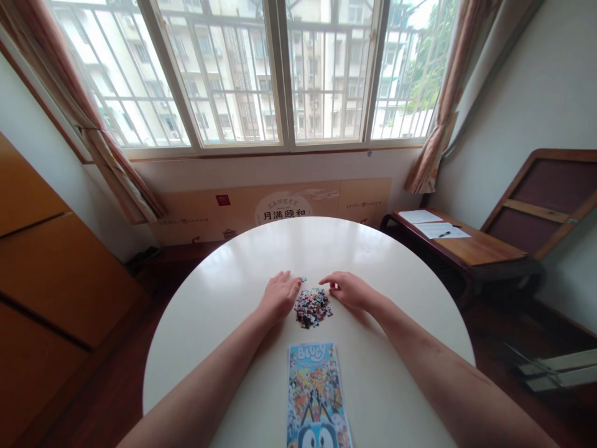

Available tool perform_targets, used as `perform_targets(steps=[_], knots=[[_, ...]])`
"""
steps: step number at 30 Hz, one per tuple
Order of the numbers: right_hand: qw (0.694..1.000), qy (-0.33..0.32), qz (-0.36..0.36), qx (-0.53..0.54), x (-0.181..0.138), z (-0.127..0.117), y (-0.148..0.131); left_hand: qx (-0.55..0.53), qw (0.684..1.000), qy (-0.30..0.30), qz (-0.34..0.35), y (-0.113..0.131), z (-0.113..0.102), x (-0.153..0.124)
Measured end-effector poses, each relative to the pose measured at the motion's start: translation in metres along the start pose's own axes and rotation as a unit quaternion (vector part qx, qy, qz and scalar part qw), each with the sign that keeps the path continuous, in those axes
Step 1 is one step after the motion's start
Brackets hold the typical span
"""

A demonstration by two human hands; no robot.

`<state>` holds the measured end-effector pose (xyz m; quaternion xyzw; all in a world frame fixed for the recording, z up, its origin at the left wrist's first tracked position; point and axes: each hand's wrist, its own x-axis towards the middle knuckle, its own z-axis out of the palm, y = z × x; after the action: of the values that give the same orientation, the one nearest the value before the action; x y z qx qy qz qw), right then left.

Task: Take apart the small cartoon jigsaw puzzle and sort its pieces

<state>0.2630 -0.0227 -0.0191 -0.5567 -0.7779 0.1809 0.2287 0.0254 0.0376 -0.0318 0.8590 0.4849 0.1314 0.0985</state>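
Observation:
A heap of small jigsaw puzzle pieces (313,307) lies on the round white table (209,311). My left hand (280,294) rests on the table at the heap's left edge, fingers stretched out. By its fingertips, just above the heap, is a single light blue puzzle piece (304,279); whether a finger touches it I cannot tell. On the heap's right side hovers or rests my right hand (349,290), its index finger extended toward the pieces and the other fingers loosely bent. No piece shows in it. Nearer to me lies a colourful picture sheet (318,392) printed "BLUEY".
Beyond the table, a printed cardboard panel (233,208) stands under the barred window (284,81). To the right, a wooden side table (485,246) bears papers (441,230) and a pen (444,234). A wooden cabinet (51,280) stands at the left.

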Motion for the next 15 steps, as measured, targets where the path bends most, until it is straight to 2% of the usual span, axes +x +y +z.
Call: perform_targets(steps=[5,9,11,15], knots=[[1.000,0.010,0.001,0.007,0.000,0.001,0.002,-0.001,0.999,0.038,-0.010,-0.011,0.000,0.004],[1.000,0.023,0.010,0.012,0.001,0.003,0.004,0.024,1.000,0.011,-0.008,-0.009,-0.006,0.004],[1.000,0.026,0.011,0.010,0.002,0.005,0.006,0.047,0.998,0.002,-0.029,-0.007,-0.011,0.003],[0.999,0.032,0.009,0.009,0.002,0.007,0.007,0.104,0.989,0.026,-0.103,-0.015,-0.025,0.001]])
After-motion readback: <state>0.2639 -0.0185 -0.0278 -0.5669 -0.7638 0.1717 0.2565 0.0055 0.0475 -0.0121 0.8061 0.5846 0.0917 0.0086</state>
